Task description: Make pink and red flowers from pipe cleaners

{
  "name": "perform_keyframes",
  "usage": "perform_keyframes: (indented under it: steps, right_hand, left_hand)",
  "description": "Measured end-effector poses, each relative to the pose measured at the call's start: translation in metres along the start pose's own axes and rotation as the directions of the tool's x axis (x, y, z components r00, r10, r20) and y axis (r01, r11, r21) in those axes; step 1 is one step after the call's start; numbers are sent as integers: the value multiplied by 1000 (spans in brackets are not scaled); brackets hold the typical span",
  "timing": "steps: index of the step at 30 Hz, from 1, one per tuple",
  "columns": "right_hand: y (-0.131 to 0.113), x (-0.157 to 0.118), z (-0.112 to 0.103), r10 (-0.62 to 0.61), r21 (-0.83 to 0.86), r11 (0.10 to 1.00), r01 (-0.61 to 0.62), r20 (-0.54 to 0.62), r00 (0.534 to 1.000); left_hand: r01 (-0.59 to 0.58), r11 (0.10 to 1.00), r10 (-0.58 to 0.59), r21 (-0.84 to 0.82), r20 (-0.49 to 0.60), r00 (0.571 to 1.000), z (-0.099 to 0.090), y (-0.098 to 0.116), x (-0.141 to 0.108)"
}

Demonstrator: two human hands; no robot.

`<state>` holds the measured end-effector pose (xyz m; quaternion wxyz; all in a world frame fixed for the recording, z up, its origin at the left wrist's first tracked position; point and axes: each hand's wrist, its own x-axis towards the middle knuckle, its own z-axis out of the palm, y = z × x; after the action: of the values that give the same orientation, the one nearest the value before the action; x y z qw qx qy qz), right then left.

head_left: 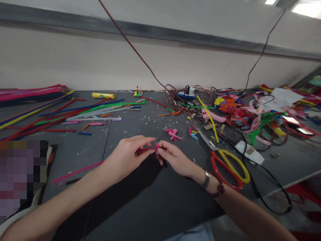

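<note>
A dark pink pipe cleaner (149, 149) runs between my two hands above the near part of the dark table. My left hand (127, 154) is curled round its left part, thumb along it and fingertips a little raised. With thumb and index finger, my right hand (173, 157) pinches its right end, which looks bent or looped. Just beyond my hands lies a small pink twisted pipe-cleaner shape (173, 134). Scissors (217, 152) with red and yellow handles lie open to the right of my right hand. Another pink length (75, 172) extends behind my left forearm.
Loose coloured pipe cleaners (82, 115) spread across the left, near a yellow glue stick (103, 96). Finished-looking colourful shapes (227, 103) pile up at the right. Cables tangle round a blue power strip (186, 95) by the wall. A blurred-out object (23, 177) sits at the left edge.
</note>
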<state>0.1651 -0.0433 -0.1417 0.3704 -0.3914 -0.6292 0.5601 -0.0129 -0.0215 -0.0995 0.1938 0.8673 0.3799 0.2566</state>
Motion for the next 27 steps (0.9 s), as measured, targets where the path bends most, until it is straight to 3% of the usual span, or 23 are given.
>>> perform_keyframes:
  steps: [5, 11, 13, 16, 20, 27]
  right_hand:
    - [-5, -2, -1, 79, 165, 981, -102, 141, 987]
    - [-10, -4, 0, 127, 160, 973, -163, 214, 968]
    - [-13, -5, -1, 113, 83, 988, -131, 197, 974]
    - [-14, -5, -1, 3, -137, 991, 11, 99, 995]
    - [-11, -5, -4, -174, -389, 907, 161, 3, 985]
    - [-15, -6, -4, -152, -305, 941, 147, 6, 988]
  left_hand:
    - [-45, 995, 55, -84, 123, 991, -10, -2, 4]
    - [99, 971, -38, -217, 268, 963, -16, -4, 6]
    - [151, 961, -81, -230, 290, 954, -17, -3, 7]
    - [222, 942, -143, -253, 296, 945, -17, -2, 7]
    - [311, 896, -208, -318, 317, 925, -14, -3, 7]
    - [429, 770, -214, -472, 443, 871, -8, -13, 8]
